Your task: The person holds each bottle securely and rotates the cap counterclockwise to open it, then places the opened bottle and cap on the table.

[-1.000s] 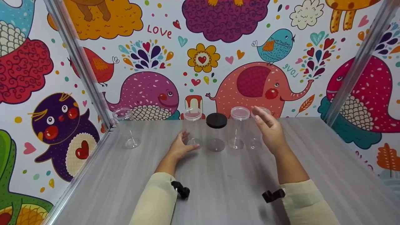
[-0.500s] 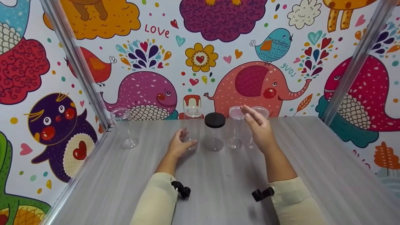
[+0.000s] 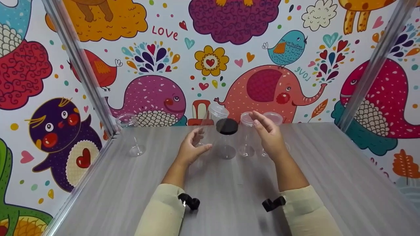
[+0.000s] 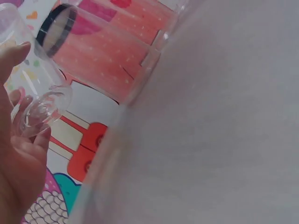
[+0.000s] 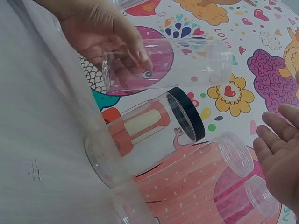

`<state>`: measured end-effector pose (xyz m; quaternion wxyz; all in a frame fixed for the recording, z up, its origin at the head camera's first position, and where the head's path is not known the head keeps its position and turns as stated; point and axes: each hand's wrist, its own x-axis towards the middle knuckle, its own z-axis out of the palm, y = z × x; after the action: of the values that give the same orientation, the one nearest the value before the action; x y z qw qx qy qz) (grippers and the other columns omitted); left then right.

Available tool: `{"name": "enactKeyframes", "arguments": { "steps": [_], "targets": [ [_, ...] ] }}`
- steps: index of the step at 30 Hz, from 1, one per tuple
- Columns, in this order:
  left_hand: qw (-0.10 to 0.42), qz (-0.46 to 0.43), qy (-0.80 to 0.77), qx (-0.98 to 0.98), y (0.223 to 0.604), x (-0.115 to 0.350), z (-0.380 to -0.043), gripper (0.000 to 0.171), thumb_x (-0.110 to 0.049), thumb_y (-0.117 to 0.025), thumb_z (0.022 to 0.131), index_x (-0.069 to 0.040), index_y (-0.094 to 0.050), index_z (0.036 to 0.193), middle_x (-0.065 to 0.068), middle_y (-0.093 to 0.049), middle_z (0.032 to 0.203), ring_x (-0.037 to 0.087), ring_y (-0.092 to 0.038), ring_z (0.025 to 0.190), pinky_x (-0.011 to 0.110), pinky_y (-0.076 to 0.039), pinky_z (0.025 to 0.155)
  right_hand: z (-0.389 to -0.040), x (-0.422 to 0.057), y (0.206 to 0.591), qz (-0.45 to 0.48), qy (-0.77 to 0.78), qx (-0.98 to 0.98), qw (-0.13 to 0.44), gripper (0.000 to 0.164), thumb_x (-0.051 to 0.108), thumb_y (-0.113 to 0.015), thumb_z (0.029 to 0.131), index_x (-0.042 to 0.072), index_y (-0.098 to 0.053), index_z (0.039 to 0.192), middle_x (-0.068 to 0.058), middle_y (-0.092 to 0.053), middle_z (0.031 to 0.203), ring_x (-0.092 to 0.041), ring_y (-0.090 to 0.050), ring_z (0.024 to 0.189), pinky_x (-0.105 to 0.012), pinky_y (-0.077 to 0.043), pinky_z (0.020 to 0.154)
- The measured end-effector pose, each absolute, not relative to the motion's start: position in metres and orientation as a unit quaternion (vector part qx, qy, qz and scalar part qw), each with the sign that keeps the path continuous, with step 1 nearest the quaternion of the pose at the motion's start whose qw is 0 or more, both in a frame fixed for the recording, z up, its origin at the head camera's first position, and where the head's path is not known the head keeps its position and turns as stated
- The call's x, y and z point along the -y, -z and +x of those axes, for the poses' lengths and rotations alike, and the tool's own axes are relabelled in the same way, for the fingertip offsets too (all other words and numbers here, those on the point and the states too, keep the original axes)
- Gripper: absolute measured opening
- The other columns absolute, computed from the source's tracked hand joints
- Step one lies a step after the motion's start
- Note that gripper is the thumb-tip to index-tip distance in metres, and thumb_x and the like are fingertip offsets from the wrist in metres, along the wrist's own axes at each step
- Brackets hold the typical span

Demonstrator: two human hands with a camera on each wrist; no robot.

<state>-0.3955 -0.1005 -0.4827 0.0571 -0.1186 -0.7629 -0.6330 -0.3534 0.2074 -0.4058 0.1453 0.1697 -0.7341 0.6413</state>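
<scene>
My left hand (image 3: 192,147) grips a clear plastic jar (image 3: 218,111) low on its body. In the left wrist view, the bottom of this jar (image 4: 46,109) is off the table, between thumb and fingers. It leans right, its top overlapping the black-lidded clear jar (image 3: 227,126) in the head view. My right hand (image 3: 270,134) is held up with fingers extended and nothing in it, in front of two more clear jars, one nearer the middle (image 3: 246,136) and one partly hidden behind the hand (image 3: 275,117). In the right wrist view its fingers (image 5: 275,133) lie beside the jar tops.
Another clear jar (image 3: 131,131) stands alone at the left of the grey table (image 3: 226,200). Behind the table rises a wall (image 3: 210,19) with cartoon animals, and metal posts (image 3: 87,68) frame both sides. Each wrist carries a black camera mount (image 3: 189,201).
My left hand has lifted its jar off the table and tipped its top to the right. The right hand has shifted left, in front of the right-hand jars.
</scene>
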Motion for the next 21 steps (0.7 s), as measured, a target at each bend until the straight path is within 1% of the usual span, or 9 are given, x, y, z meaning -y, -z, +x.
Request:
{"name": "enactKeyframes", "arguments": {
  "steps": [3, 6, 10, 14, 17, 21],
  "targets": [
    [0.057, -0.14, 0.623, 0.768, 0.475, 0.102, -0.388, 0.079, -0.028, -0.09, 0.087, -0.027, -0.05, 0.156, 0.002, -0.057, 0.16, 0.026, -0.053, 0.151, 0.057, -0.044, 0.124, -0.354, -0.208, 0.407, 0.163, -0.635, 0.741, 0.144, 0.052, 0.037, -0.055, 0.112, 0.016, -0.051, 0.159, -0.002, -0.057, 0.161, -0.016, -0.051, 0.153, -0.025, -0.043, 0.121],
    [0.059, -0.155, 0.613, 0.772, 0.468, 0.104, -0.382, 0.079, -0.029, -0.09, 0.087, -0.027, -0.05, 0.155, 0.002, -0.057, 0.16, 0.025, -0.054, 0.15, 0.056, -0.046, 0.123, -0.354, -0.209, 0.408, 0.158, -0.632, 0.746, 0.14, 0.053, 0.04, -0.056, 0.111, 0.017, -0.051, 0.159, -0.002, -0.057, 0.162, -0.017, -0.051, 0.153, -0.029, -0.043, 0.123],
    [0.065, -0.167, 0.592, 0.786, 0.46, 0.104, -0.375, 0.08, -0.037, -0.092, 0.084, -0.028, -0.052, 0.152, -0.002, -0.061, 0.155, 0.023, -0.057, 0.146, 0.055, -0.048, 0.121, -0.352, -0.21, 0.408, 0.151, -0.628, 0.752, 0.132, 0.056, 0.044, -0.057, 0.11, 0.02, -0.05, 0.16, 0.0, -0.056, 0.162, -0.017, -0.05, 0.154, -0.034, -0.043, 0.124],
    [0.063, -0.174, 0.569, 0.801, 0.456, 0.1, -0.37, 0.081, -0.045, -0.093, 0.081, -0.03, -0.053, 0.15, -0.006, -0.063, 0.15, 0.022, -0.058, 0.143, 0.056, -0.048, 0.122, -0.352, -0.211, 0.409, 0.144, -0.617, 0.763, 0.128, 0.059, 0.049, -0.058, 0.108, 0.021, -0.05, 0.16, 0.0, -0.055, 0.163, -0.017, -0.049, 0.155, -0.038, -0.043, 0.125],
    [0.059, -0.174, 0.558, 0.809, 0.455, 0.098, -0.367, 0.082, -0.048, -0.093, 0.08, -0.032, -0.053, 0.15, -0.009, -0.063, 0.149, 0.02, -0.058, 0.141, 0.053, -0.048, 0.122, -0.351, -0.209, 0.41, 0.15, -0.612, 0.766, 0.128, 0.06, 0.049, -0.059, 0.108, 0.02, -0.05, 0.16, 0.001, -0.055, 0.163, -0.017, -0.049, 0.155, -0.037, -0.043, 0.124],
    [0.057, -0.178, 0.547, 0.816, 0.452, 0.094, -0.363, 0.084, -0.05, -0.092, 0.079, -0.032, -0.052, 0.151, -0.009, -0.063, 0.15, 0.017, -0.058, 0.142, 0.049, -0.047, 0.124, -0.351, -0.206, 0.411, 0.158, -0.609, 0.766, 0.127, 0.063, 0.05, -0.062, 0.107, 0.019, -0.049, 0.161, 0.004, -0.056, 0.162, -0.015, -0.05, 0.154, -0.032, -0.045, 0.122]
  ]
}}
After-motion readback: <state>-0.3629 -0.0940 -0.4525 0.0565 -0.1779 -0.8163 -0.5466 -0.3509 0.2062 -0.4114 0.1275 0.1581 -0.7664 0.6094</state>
